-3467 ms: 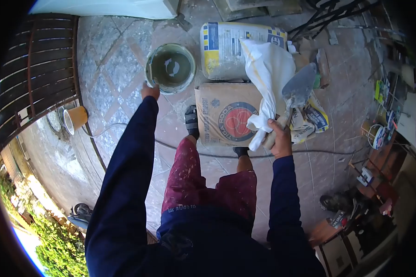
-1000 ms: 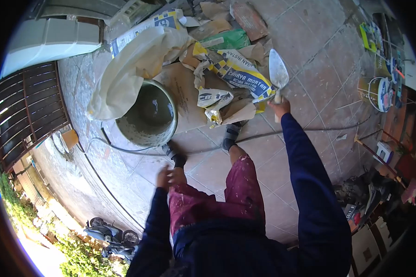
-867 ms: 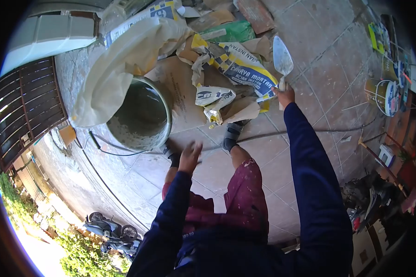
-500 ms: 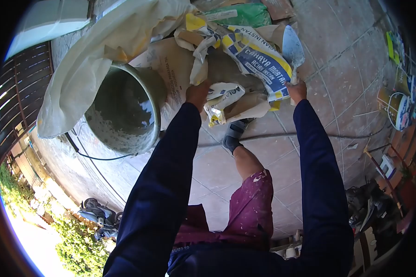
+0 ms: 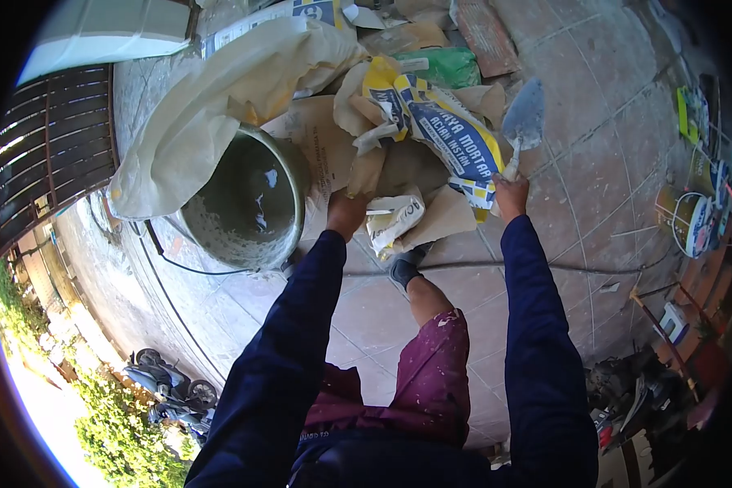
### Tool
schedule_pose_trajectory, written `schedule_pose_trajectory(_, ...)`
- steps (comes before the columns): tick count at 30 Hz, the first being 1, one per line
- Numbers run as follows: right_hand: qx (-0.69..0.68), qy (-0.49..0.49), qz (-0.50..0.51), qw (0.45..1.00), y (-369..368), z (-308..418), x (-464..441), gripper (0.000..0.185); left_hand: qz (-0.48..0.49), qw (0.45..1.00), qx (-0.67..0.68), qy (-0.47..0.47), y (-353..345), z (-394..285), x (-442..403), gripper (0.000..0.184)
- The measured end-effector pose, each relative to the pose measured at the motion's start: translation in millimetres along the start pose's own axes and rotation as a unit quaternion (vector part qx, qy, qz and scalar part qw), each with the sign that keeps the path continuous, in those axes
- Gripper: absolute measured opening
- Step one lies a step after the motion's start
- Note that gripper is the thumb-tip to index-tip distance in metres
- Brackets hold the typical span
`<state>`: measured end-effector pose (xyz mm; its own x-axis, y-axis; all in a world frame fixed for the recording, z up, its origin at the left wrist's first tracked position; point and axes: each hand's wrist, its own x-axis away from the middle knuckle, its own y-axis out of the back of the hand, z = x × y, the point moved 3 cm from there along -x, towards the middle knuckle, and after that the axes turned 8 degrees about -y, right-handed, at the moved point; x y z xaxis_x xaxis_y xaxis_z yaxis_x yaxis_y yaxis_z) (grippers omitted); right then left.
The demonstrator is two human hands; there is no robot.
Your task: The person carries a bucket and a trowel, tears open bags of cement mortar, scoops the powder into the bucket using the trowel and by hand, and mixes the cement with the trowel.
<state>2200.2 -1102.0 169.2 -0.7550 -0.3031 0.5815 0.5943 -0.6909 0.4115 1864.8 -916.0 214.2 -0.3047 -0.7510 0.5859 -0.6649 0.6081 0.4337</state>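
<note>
My left hand point(image 5: 347, 213) is closed on the torn brown paper edge point(image 5: 366, 172) of an open mortar bag. The mortar bag point(image 5: 451, 130), printed in blue, yellow and white, lies on the floor with grey powder point(image 5: 415, 167) showing in its opening. At its right side my right hand point(image 5: 511, 198) grips the handle of a trowel point(image 5: 523, 118), blade pointing away from me. That hand is also against the bag's edge; whether its fingers pinch the paper cannot be seen. Left of the bag stands a large bucket point(image 5: 299, 183) with wet grey residue and some liquid inside.
A pale sheet-like sack point(image 5: 171, 154) drapes over the bucket's far rim. Beyond the mortar bag lie a green packet point(image 5: 443, 67) and a reddish tile point(image 5: 484, 37). A hose point(image 5: 577, 267) crosses the tiled floor. Paint pails point(image 5: 683, 220) stand at right.
The view has tilted, so the scene sits lower in the picture. The paper flap at my left hand has turned and shows more brown. Both hands keep their holds.
</note>
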Motion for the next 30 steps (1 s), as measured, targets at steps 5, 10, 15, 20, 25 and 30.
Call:
schedule_pose_trajectory(5,-0.017,0.001,-0.025,1.000,29,-8,19,0.018,-0.025,0.999,0.026,-0.040,12,-12,39,0.028)
schedule_pose_trajectory(10,-0.021,0.019,-0.012,1.000,52,21,68,0.016,0.013,0.994,-0.081,-0.065,34,-51,85,0.029)
schedule_pose_trajectory(15,0.054,0.025,-0.036,0.998,99,82,145,0.018,0.062,0.995,-0.048,-0.066,75,-97,164,0.024)
schedule_pose_trajectory(20,0.051,-0.009,-0.063,0.997,151,152,231,0.021,0.053,0.996,0.047,-0.047,142,-167,258,0.018)
schedule_pose_trajectory(25,0.090,0.044,-0.041,0.994,183,227,294,0.021,0.041,0.984,0.174,-0.008,205,-176,339,0.021)
schedule_pose_trajectory(30,0.115,0.084,0.016,0.990,172,298,323,0.024,-0.015,0.970,0.243,0.018,252,-156,394,0.024)
